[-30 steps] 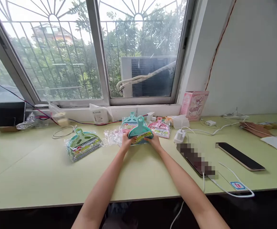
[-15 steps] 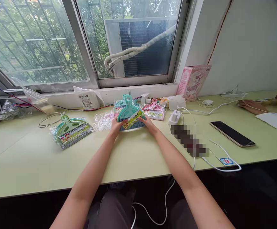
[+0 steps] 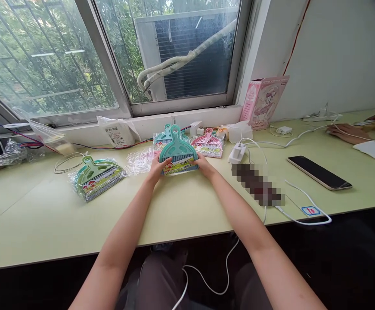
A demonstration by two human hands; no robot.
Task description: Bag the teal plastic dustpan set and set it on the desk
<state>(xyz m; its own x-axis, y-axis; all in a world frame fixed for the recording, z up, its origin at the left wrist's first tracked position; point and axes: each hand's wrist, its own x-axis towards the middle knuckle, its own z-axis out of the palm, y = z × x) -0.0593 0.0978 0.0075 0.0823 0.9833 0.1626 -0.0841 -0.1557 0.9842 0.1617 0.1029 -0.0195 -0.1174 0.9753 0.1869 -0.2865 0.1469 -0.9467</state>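
- I see a green brush pack (image 3: pixel 98 177) leftward on the table (image 3: pixel 181 211).
- My left hand (image 3: pixel 156 168) and right hand (image 3: pixel 204 166) pinch the teal brush set (image 3: pixel 178 150) at its sides; some fingers are hidden.
- Behind, rightward, lies a pink brush pack (image 3: pixel 208 144).

The worktop (image 3: pixel 187 206) lies bare from its front edge up to the held teal set (image 3: pixel 177 150) — open between the forearms and leftward below the green set (image 3: pixel 99 174). Behind the teal set, pink packs (image 3: pixel 208 144) and crumpled plastic (image 3: pixel 139 162) crowd the way; rightward, a charger (image 3: pixel 237 153), white cable (image 3: pixel 306 223) and black phone (image 3: pixel 319 172) obstruct.
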